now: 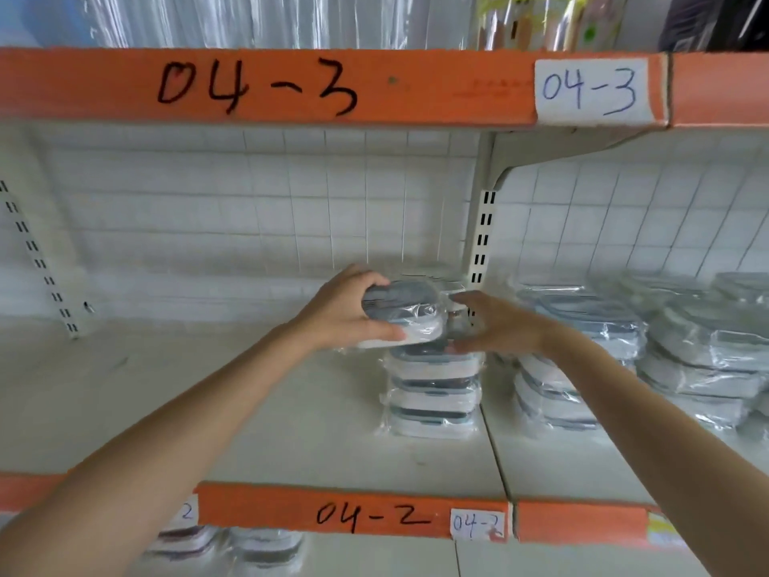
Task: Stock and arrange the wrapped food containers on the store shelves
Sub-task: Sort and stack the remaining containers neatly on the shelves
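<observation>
A wrapped food container (pixel 410 312) with a grey lid and white base sits tilted on top of a stack of wrapped containers (pixel 435 389) on the white shelf (pixel 208 401). My left hand (pixel 347 312) grips its left end, fingers over the lid and thumb under the base. At the container's right end my right hand (pixel 495 324) touches the plastic wrap with its fingers extended.
More stacks of wrapped containers (pixel 582 351) fill the shelf bay to the right, past the slotted upright (pixel 482 239). Orange rails marked 04-3 (pixel 258 85) above and 04-2 (pixel 370 516) below frame the shelf. Further containers (pixel 258 547) lie on the lower shelf.
</observation>
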A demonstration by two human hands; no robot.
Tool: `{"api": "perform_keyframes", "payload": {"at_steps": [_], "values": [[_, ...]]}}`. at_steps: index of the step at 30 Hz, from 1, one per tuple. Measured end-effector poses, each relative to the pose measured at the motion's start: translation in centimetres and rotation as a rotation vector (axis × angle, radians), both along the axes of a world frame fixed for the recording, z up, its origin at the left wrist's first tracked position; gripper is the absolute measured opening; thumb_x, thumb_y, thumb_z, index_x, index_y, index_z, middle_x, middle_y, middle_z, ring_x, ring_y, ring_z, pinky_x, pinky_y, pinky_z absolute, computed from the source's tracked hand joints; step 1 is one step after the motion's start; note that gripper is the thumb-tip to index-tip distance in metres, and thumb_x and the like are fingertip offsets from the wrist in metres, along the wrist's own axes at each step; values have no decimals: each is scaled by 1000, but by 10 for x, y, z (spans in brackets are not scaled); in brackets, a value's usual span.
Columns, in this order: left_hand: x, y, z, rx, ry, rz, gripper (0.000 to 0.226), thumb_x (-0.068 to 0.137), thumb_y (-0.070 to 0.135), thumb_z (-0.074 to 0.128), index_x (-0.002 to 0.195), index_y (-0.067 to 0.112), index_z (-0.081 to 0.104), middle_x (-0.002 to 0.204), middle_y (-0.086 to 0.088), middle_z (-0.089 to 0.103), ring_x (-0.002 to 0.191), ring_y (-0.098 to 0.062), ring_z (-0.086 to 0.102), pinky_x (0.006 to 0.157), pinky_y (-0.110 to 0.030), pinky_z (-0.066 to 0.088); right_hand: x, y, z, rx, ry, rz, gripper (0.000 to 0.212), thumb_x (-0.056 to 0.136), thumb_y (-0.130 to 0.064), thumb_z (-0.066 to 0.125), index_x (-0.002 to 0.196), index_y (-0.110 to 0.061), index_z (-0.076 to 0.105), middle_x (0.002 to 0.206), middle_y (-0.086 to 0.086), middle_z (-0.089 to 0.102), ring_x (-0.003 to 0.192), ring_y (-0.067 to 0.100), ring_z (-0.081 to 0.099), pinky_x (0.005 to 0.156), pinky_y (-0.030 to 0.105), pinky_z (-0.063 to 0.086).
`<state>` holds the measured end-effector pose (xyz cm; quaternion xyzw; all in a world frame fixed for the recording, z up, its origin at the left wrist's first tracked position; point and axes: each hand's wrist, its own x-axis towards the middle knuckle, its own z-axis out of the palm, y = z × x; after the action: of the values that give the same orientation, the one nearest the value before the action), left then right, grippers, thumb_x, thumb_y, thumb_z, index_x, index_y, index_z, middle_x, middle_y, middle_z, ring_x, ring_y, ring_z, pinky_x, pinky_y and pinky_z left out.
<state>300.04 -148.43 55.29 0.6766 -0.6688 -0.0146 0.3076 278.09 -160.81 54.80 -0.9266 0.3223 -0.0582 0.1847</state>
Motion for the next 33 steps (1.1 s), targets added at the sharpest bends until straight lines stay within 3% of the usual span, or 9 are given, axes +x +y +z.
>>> {"api": "perform_keyframes", "payload": {"at_steps": [4,9,12,15,17,20,24,29,33], "values": [[-24,-26,7,68,-99,-79,76,64,52,80,127,21,53,120,2,48,111,-14,47,98,-32,38,-20,3,14,-23,-101,-8,98,72,-47,75,148,-35,15,153,-9,21,137,14,26,113,36,26],[-47,-52,5,118,-132,-191,65,74,59,69,124,20,56,116,0,49,113,-16,45,93,-31,40,-26,9,1,-193,-93,-13,68,83,-41,67,142,-32,35,148,-6,32,135,18,30,113,36,22],[-34,-46,-6,-31,34,-183,51,87,50,58,124,15,57,125,-1,53,117,-13,47,97,-26,37,-24,13,-11,-250,-114,-37,62,85,-38,66,140,-29,39,144,-3,36,134,19,28,111,33,17],[-9,-33,-22,-205,347,-57,21,96,19,53,111,6,60,117,-8,59,107,-17,55,83,-14,35,-20,16,-7,-273,-155,-59,59,81,-36,70,135,-29,48,137,-3,42,129,18,29,104,28,18],[7,-26,-38,-166,451,50,12,94,10,53,105,10,59,109,-6,61,102,-16,57,78,-14,36,-17,18,-5,-298,-193,-60,54,80,-34,72,130,-28,53,132,-3,47,126,18,34,102,27,21],[13,-17,-59,67,595,55,33,80,6,66,109,14,53,109,-2,61,105,-19,60,83,-23,44,-10,23,-7,-367,-238,-63,47,83,-30,69,128,-25,56,129,-2,52,123,18,42,106,29,27],[0,-10,-68,188,648,-107,75,55,25,71,125,14,47,122,2,57,114,-14,55,101,-32,44,0,31,-14,-413,-247,-67,47,87,-31,65,132,-25,53,130,-2,53,123,18,41,103,29,31],[-9,-10,-68,200,746,-262,68,69,11,83,128,14,50,123,4,62,109,-5,58,91,-14,45,-7,34,-10,-409,-228,-42,45,88,-15,63,132,-20,54,131,1,55,122,20,46,102,23,29],[-18,-13,-70,116,676,-204,49,75,16,79,120,15,59,118,4,66,112,-10,59,102,-29,43,-17,40,-5,-387,-224,-42,42,86,-11,63,127,-19,59,123,2,58,114,19,49,95,26,40]]}}
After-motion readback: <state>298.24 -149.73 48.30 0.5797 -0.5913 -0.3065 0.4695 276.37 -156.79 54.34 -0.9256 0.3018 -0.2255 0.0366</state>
